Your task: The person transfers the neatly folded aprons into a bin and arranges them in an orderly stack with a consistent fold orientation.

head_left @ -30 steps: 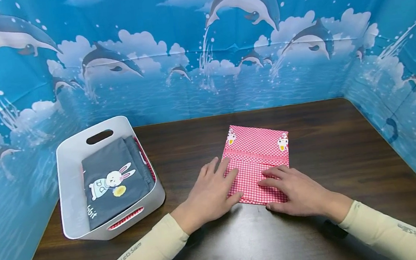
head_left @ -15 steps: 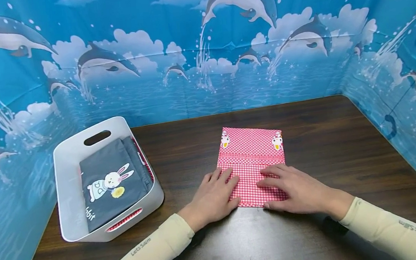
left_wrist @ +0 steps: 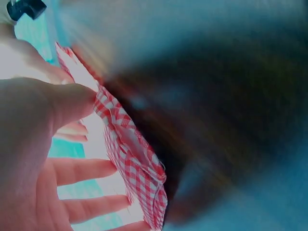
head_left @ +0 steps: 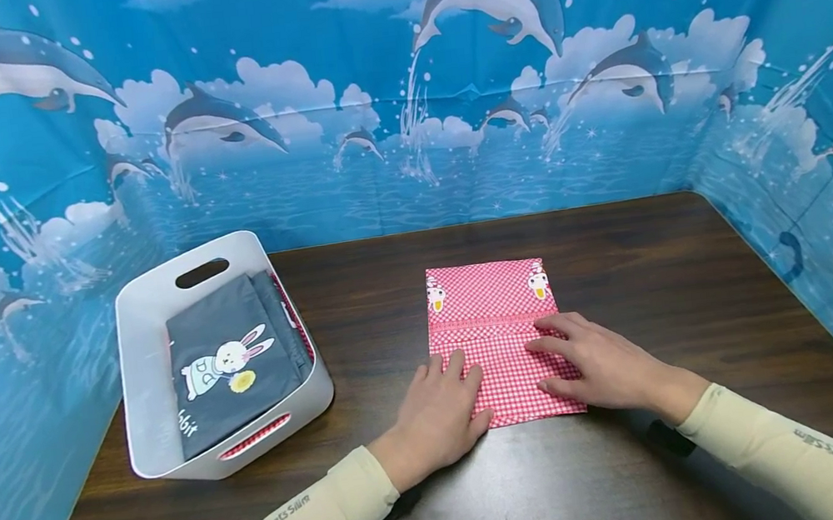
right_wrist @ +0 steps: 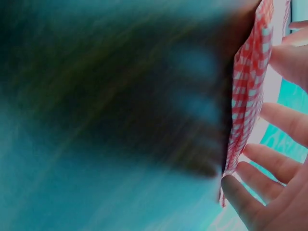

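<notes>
A folded red-and-white checked cloth lies flat on the dark wooden table, with a small white rabbit printed at each far corner. My left hand rests on its near left part, fingers spread. On the right edge lies my right hand, its fingers reaching in over the checks. The left wrist view shows the left thumb and fingertips against the cloth's layered edge. In the right wrist view, the right fingertips touch the cloth's side. Neither hand pinches the fabric.
To the left stands a white plastic bin with handle slots. Folded dark grey cloth with a rabbit print sits in it, beside more red checked fabric. A dolphin-printed backdrop borders the table at the back and sides.
The cloth has turned counterclockwise, its far edge swinging left and now level. My left hand has come slightly nearer; my right hand has shifted a little to the right and away.
</notes>
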`<state>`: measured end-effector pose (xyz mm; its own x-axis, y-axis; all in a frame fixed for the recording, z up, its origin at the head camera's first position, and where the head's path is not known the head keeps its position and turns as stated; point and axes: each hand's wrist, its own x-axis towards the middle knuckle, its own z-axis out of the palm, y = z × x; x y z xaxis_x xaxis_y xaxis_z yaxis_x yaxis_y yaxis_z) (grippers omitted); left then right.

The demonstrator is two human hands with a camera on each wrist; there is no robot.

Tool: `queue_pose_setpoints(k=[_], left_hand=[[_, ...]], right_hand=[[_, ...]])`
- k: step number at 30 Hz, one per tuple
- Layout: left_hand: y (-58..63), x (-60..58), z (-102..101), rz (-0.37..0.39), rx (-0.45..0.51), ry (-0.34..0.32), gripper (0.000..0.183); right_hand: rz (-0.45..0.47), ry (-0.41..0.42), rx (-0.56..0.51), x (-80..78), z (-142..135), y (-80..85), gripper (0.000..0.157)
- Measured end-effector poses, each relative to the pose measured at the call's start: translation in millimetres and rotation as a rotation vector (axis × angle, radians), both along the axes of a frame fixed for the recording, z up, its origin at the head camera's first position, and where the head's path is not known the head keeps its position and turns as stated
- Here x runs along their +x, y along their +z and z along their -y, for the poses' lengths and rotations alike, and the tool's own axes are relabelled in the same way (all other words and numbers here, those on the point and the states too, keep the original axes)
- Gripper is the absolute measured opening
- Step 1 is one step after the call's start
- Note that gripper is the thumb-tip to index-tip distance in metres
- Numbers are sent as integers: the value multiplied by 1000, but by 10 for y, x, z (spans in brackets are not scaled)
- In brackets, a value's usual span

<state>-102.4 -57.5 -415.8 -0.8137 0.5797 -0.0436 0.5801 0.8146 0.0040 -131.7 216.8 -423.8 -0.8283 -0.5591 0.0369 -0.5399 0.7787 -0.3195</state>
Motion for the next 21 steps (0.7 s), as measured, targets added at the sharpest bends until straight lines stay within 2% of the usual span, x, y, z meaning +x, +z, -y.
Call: queue_pose_setpoints(k=[3, 6, 9, 11, 16, 18, 21], left_hand=[[3, 11, -7, -31, 29, 1, 49], [13, -23, -7, -30, 106, 25, 43], [25, -96, -13, 3, 190, 53, 44], [32, -152, -20, 47, 215, 64, 50], [46, -207, -19, 175, 150, 75, 61], [40, -189, -15, 191, 114, 69, 61], [23, -149, -16, 173, 81, 64, 60]], right_hand=[[16, 0, -8, -8, -8, -19, 54], [19, 3, -13, -16, -7, -31, 54], [18, 4, -15, -18, -8, -37, 55], [22, -3, -12, -18, -10, -43, 55], [37, -2, -17, -13, -6, -47, 56], [42, -1, -15, -11, -6, -45, 56], [40, 8, -4, -17, -15, -40, 56]])
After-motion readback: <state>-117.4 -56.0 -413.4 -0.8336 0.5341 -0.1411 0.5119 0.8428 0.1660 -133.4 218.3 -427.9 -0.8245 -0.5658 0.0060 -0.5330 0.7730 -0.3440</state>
